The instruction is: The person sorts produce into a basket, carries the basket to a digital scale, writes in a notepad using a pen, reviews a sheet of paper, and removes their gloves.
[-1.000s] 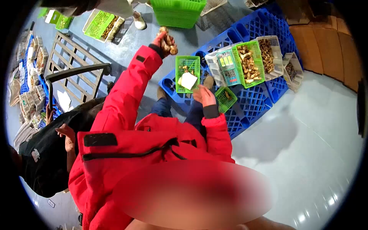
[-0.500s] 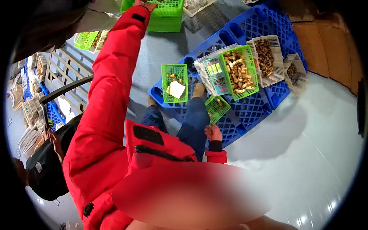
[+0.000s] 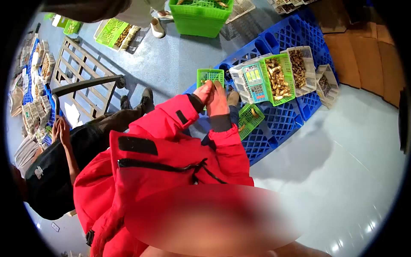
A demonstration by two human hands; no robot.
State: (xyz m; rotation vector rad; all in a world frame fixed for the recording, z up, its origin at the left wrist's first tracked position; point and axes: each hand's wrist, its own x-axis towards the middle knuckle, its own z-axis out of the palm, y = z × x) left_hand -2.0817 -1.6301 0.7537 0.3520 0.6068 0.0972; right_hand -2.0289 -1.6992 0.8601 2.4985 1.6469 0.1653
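My left hand (image 3: 203, 92) and my right hand (image 3: 218, 103) meet over a small green basket (image 3: 210, 73). Their fingers press together, and anything between them is hidden. My hands cover much of that basket. Close to my right forearm lies another small green basket (image 3: 249, 122) with a few brown pieces in it. Beyond it, a larger green basket (image 3: 292, 81) of elongated, mushroom-like brown pieces (image 3: 277, 79) sits against a teal weighing scale (image 3: 255, 83) with a lit display and keypad.
A blue pallet (image 3: 278, 118) lies under these baskets. White baskets (image 3: 310, 64) stand right of the scale, beside cardboard (image 3: 359, 64). Green baskets (image 3: 199, 23) are stacked ahead. At left, a person in dark clothing (image 3: 64, 171) holds a cart handle (image 3: 87, 83). Another person's shoe (image 3: 157, 28) shows above.
My left hand has come back from the stacked green baskets to meet my right hand. My right hand has moved up from beside the small green basket. The view has shifted.
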